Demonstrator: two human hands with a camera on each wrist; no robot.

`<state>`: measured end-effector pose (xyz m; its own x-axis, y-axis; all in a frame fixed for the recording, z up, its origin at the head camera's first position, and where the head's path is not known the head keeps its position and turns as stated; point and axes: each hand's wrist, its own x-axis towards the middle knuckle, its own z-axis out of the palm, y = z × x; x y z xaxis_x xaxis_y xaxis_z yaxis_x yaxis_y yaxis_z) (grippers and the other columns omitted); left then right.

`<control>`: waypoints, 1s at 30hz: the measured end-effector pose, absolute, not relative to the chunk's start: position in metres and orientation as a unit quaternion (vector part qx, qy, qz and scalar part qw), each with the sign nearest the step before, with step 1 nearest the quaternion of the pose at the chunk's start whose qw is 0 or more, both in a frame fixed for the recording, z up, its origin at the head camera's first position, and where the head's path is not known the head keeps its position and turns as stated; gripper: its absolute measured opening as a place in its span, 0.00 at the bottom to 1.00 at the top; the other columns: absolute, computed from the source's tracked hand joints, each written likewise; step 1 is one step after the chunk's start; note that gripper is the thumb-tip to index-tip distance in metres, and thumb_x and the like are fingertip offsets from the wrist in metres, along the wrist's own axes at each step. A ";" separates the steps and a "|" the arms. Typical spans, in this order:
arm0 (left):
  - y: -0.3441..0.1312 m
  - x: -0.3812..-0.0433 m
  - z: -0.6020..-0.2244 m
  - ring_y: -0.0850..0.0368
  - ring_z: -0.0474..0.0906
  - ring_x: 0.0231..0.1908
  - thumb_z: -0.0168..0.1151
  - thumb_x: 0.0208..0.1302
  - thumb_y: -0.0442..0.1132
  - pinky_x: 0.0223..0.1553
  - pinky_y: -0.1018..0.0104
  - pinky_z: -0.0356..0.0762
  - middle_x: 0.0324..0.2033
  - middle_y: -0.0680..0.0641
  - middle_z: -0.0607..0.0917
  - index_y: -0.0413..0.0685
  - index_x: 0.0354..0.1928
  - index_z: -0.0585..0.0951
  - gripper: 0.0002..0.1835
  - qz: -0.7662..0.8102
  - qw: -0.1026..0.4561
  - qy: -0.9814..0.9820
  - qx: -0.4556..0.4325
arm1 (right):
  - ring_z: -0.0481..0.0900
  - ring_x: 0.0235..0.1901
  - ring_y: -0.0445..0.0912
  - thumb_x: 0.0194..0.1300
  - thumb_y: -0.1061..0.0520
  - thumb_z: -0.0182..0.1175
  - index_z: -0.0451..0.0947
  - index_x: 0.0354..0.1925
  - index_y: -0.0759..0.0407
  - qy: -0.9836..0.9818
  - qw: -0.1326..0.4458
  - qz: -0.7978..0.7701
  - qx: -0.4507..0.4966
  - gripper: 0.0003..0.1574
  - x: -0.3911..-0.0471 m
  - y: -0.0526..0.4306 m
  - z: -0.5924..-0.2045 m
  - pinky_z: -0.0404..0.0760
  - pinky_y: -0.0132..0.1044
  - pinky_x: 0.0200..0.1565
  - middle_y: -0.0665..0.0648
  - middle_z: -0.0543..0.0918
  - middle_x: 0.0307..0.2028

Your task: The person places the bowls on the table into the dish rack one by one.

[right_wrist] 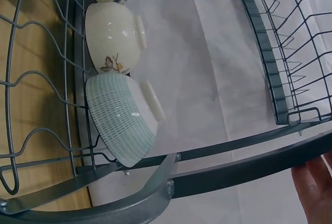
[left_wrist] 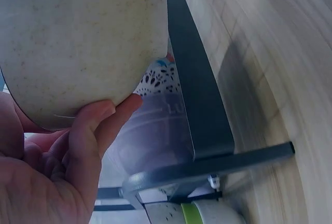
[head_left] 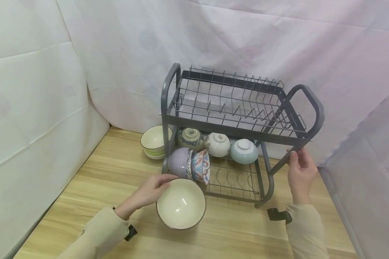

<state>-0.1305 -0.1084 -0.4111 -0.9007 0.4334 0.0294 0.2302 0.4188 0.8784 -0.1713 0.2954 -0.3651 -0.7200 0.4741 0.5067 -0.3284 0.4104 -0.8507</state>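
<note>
My left hand (head_left: 152, 190) pinches the left rim of a large cream bowl (head_left: 181, 205) with a dark edge. In the head view the bowl's inside faces up, in front of the two-tier dark metal dish rack (head_left: 197, 120); its outer wall fills the upper left of the left wrist view. Just behind it, tilted bowls lie on the lower tier: a purple bowl (head_left: 179, 162), then a patterned bowl (head_left: 202, 167) in red and blue. My right hand (head_left: 300, 174) grips the rack's right side post below the upper tier, thumb in front.
Upside down along the lower tier's back are a brown-blue bowl (head_left: 191, 138), a white bowl (head_left: 218, 144) and a light blue bowl (head_left: 244, 151). Stacked bowls (head_left: 153, 138) stand left of the rack on the wooden table (head_left: 94, 180). White cloth (head_left: 123, 64) hangs behind.
</note>
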 end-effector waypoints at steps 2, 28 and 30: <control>-0.104 -0.131 -0.411 0.48 0.76 0.47 0.47 0.65 0.34 0.40 0.65 0.78 0.48 0.40 0.80 0.40 0.51 0.77 0.15 0.501 0.102 0.836 0.200 | 0.78 0.40 0.34 0.64 0.61 0.53 0.72 0.55 0.58 -0.781 0.363 0.505 -0.063 0.21 -0.168 0.293 -0.364 0.78 0.25 0.43 0.53 0.80 0.41; -0.074 -0.145 -0.400 0.52 0.77 0.45 0.46 0.65 0.33 0.38 0.69 0.77 0.46 0.43 0.81 0.43 0.51 0.77 0.16 0.479 0.111 0.834 0.249 | 0.74 0.52 0.49 0.68 0.44 0.45 0.75 0.52 0.54 -0.794 0.257 0.150 0.530 0.23 -0.076 0.173 -0.390 0.67 0.47 0.59 0.55 0.78 0.51; -0.072 -0.145 -0.399 0.52 0.77 0.45 0.46 0.65 0.34 0.38 0.69 0.77 0.45 0.43 0.81 0.44 0.51 0.78 0.16 0.477 0.111 0.834 0.252 | 0.75 0.50 0.46 0.67 0.45 0.46 0.75 0.51 0.52 -0.795 0.253 0.143 0.532 0.21 -0.076 0.171 -0.393 0.72 0.50 0.54 0.52 0.78 0.48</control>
